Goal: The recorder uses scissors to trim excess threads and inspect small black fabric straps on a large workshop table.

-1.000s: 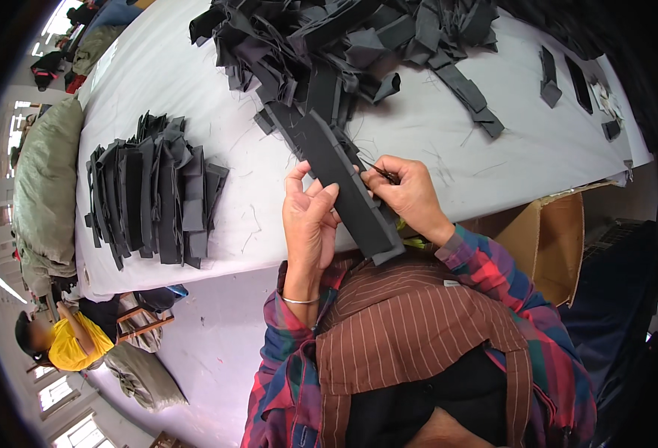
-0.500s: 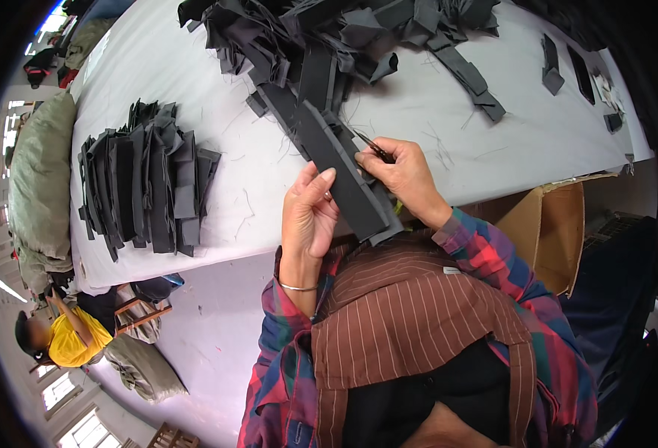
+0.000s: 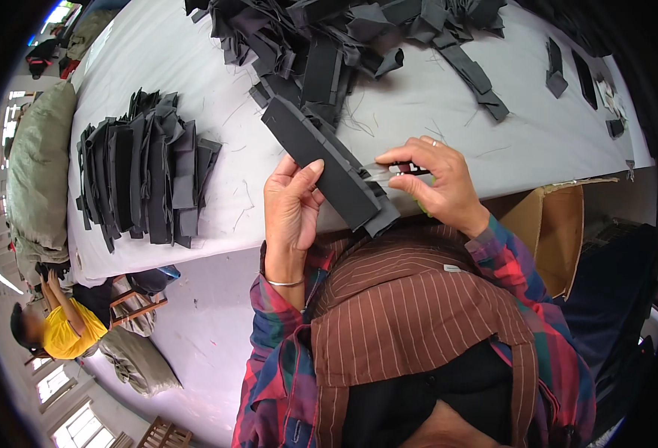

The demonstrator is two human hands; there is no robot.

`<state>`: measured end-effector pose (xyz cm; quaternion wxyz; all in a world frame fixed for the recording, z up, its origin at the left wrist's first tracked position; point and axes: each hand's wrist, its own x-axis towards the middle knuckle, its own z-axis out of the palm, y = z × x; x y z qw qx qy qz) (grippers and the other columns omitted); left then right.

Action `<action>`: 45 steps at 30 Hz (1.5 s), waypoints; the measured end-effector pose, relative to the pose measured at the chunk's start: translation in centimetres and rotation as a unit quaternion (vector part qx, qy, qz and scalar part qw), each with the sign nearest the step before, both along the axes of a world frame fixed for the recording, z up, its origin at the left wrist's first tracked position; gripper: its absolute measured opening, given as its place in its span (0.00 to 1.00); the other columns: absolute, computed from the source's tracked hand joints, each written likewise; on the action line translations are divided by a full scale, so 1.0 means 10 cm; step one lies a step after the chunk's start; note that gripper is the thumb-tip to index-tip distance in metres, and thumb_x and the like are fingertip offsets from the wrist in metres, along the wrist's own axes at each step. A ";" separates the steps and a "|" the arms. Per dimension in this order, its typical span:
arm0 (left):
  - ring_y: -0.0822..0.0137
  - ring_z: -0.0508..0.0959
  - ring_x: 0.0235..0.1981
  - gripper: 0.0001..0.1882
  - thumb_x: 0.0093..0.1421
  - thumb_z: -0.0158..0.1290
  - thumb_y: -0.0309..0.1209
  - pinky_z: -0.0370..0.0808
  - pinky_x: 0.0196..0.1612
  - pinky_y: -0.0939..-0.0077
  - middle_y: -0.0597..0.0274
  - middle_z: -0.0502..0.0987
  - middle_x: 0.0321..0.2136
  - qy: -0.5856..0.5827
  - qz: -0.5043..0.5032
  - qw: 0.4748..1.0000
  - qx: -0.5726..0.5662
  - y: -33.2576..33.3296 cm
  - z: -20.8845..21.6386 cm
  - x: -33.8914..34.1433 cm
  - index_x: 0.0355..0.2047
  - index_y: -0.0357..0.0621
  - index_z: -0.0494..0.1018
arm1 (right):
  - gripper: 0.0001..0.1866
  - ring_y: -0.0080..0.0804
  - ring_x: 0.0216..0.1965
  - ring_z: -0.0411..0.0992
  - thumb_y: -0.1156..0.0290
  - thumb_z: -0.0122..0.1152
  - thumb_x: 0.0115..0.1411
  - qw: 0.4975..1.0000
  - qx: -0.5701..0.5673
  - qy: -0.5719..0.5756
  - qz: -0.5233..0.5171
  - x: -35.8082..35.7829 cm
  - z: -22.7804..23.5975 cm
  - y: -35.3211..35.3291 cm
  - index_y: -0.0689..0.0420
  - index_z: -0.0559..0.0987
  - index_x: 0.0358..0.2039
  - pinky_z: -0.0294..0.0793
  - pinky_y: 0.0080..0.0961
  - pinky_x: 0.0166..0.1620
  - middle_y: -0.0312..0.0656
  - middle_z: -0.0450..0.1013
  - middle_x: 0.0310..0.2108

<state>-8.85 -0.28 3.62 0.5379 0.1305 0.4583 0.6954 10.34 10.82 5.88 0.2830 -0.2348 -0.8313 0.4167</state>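
Pinched between the thumb and fingers of my left hand (image 3: 292,205) is a long dark grey fabric strip (image 3: 327,169), slanting from upper left to lower right over the table's near edge. A folded layer shows along its right side. My right hand (image 3: 446,183) is closed on small thread snips (image 3: 410,169) with dark handles. Their thin blades point left at the strip's right edge, near its lower end; whether they touch it I cannot tell. Beyond the strip lies a loose heap of similar fabric pieces (image 3: 321,67).
A row of stacked dark strips (image 3: 138,175) stands on the white-covered table (image 3: 239,160) at left. Loose strips (image 3: 475,78) and a flat black object (image 3: 584,80) lie at right. A cardboard box (image 3: 560,239) is below the edge. Someone in yellow (image 3: 67,328) sits at far left.
My right hand has drawn back to the right from the strip, and the snips' blades now show. My left hand has shifted slightly left, tilting the strip further.
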 end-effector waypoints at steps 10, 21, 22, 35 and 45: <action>0.64 0.81 0.37 0.15 0.59 0.50 0.21 0.82 0.38 0.75 0.52 0.78 0.39 0.012 -0.014 1.000 0.000 -0.01 0.05 0.06 0.47 0.30 0.68 | 0.09 0.32 0.24 0.65 0.73 0.66 0.47 0.994 0.104 -0.011 -0.045 -0.07 -0.06 -0.02 0.55 0.80 0.32 0.63 0.26 0.31 0.36 0.73 0.23; 0.66 0.81 0.35 0.14 0.59 0.51 0.21 0.82 0.37 0.76 0.53 0.78 0.38 0.043 -0.018 0.999 -0.021 -0.04 0.05 0.04 0.46 0.31 0.69 | 0.10 0.30 0.24 0.65 0.73 0.66 0.46 0.994 0.109 -0.025 -0.018 -0.03 0.04 -0.06 0.54 0.80 0.32 0.62 0.26 0.32 0.35 0.73 0.23; 0.66 0.81 0.35 0.14 0.59 0.51 0.21 0.82 0.37 0.76 0.54 0.78 0.38 0.045 -0.021 0.999 -0.023 -0.04 0.04 0.04 0.46 0.31 0.69 | 0.10 0.30 0.24 0.65 0.73 0.66 0.47 0.994 0.107 -0.019 -0.020 -0.04 0.02 -0.06 0.54 0.80 0.32 0.62 0.26 0.32 0.35 0.73 0.23; 0.81 0.76 0.27 0.12 0.58 0.53 0.20 0.72 0.25 0.90 0.66 0.77 0.33 0.027 0.017 0.998 -0.059 0.01 0.12 0.10 0.43 0.36 0.72 | 0.21 0.34 0.24 0.67 0.80 0.66 0.39 0.993 0.083 -0.004 0.086 -0.04 0.02 -0.16 0.51 0.81 0.38 0.66 0.28 0.30 0.36 0.69 0.22; 0.68 0.77 0.42 0.20 0.65 0.50 0.34 0.76 0.43 0.76 0.57 0.74 0.44 -0.083 -0.096 0.991 0.032 -0.07 0.05 0.14 0.52 0.37 0.62 | 0.04 0.16 0.22 0.67 0.75 0.64 0.51 0.969 -0.242 0.025 -0.031 -0.21 -0.11 -0.03 0.61 0.79 0.27 0.66 0.17 0.27 0.34 0.71 0.21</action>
